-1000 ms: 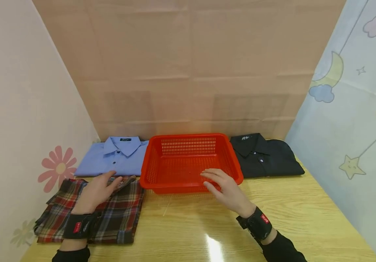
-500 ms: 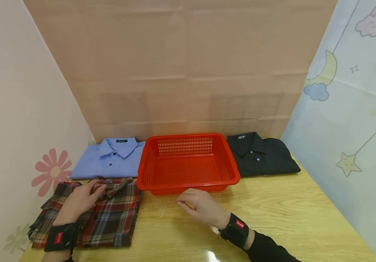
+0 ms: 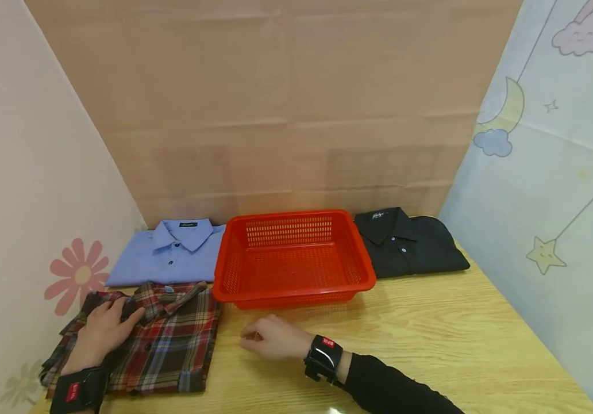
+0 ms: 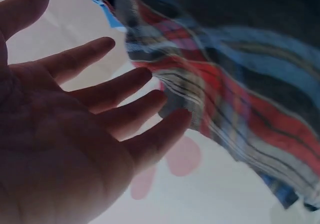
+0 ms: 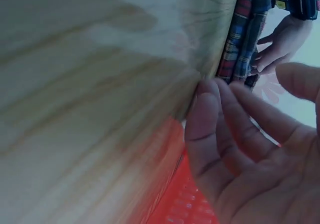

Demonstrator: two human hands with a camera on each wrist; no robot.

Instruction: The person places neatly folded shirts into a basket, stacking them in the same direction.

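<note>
A folded plaid shirt (image 3: 177, 345) in red, dark and white lies at the front left of the table. Over its left part is my left hand (image 3: 102, 333), fingers spread and extended. The left wrist view has these fingers beside the plaid cloth (image 4: 220, 94), gripping none of it. My right hand (image 3: 276, 338) hovers over the table between the shirt and the red basket, fingers loosely bent. In the right wrist view the right hand's palm (image 5: 260, 169) holds nothing.
The red plastic basket (image 3: 296, 300) stands in the middle at the back. A folded blue shirt (image 3: 146, 261) lies to its left, a folded black shirt (image 3: 426, 247) to its right. Walls enclose the wooden table (image 3: 457, 333) at the back and sides.
My right hand has moved left and nearer, away from the basket's front. My left hand has drawn back from the plaid shirt's collar toward its left side. The view has shifted slightly.
</note>
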